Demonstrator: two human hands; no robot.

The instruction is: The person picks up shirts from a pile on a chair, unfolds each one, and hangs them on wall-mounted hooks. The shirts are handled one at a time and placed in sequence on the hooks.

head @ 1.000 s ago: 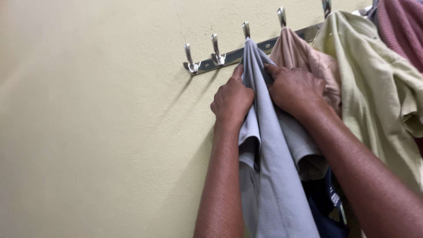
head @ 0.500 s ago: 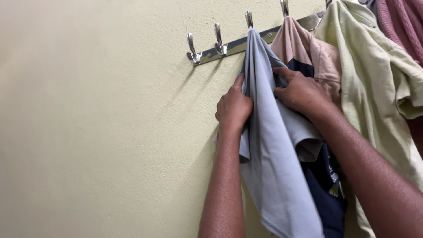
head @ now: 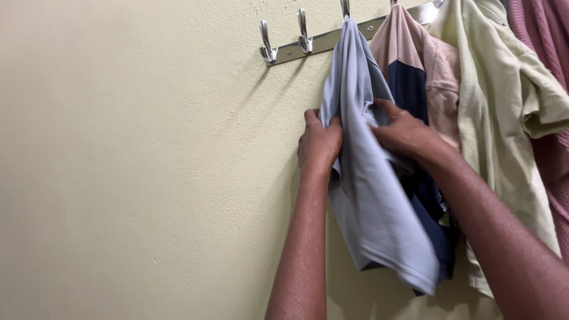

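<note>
A pale grey-blue shirt (head: 361,178) hangs from a hook at the top of the scene, against the wall. It is bunched into long vertical folds, its hem trailing down to the right, just left of a pink-and-navy shirt.

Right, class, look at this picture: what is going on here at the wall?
A person stands at a pale yellow wall and handles a grey shirt that hangs from a metal hook rack. The left hand grips the shirt's left edge against the wall, and the right hand presses on its right side. Beside it hang a pink and navy shirt, a pale green shirt and a pink knitted garment. Two hooks at the rack's left end are bare.
</note>
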